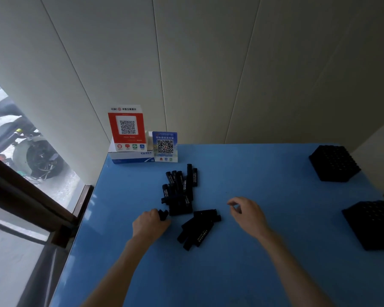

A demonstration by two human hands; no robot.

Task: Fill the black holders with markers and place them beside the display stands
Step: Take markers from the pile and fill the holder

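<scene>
Markers still loose, holders unfilled

Left hand [150, 223] curls its fingers round black markers [180, 191] heaped mid-tabletop [264, 273]; right hand [247, 214] hovers loosely curled, holding nothing. Both black holders [334, 163] sit far right, apparently empty, well apart from the display stands [127, 127].

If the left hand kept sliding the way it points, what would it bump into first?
The left hand already grips black markers and points up-right. Going straight on, it would probably meet the big pile of markers first, well before the blue display stand.
</scene>
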